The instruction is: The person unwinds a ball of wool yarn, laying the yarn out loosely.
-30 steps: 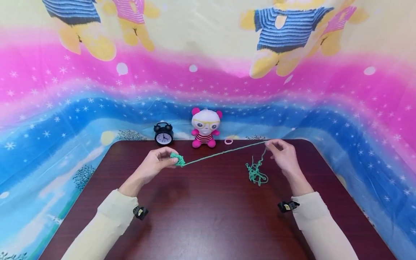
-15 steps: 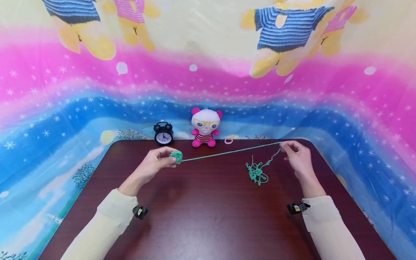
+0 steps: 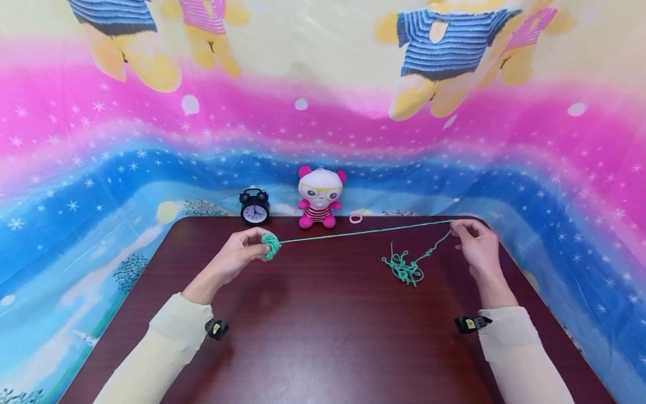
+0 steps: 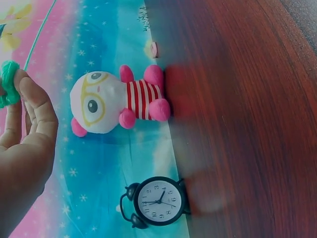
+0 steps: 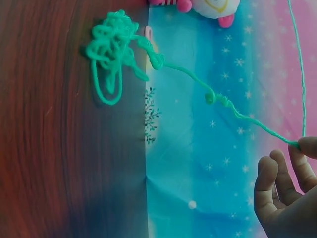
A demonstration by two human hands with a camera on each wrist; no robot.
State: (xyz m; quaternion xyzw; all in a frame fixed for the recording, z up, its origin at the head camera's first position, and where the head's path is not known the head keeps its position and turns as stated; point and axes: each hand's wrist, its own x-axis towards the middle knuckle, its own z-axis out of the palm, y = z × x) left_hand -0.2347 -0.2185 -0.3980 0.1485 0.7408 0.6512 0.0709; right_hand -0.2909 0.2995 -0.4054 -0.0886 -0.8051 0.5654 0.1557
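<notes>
Snowflake-printed cloth (image 3: 252,129) fills the upper half of the head view behind a dark red table (image 3: 323,336). Left of centre, the left hand (image 3: 234,255) pinches a green yarn bundle (image 3: 271,247); at right, the right hand (image 3: 479,247) pinches the straight strand (image 3: 363,232) running from it. Below, right of centre, lies a loose yarn tangle (image 3: 405,270). Mid-frame, a black clock (image 3: 254,212) stands near a panda toy (image 3: 322,196).

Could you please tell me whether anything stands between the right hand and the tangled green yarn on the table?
Nothing visible does: only a knotted strand spans from the right hand to the tangled yarn; the panda toy sits aside.
</notes>
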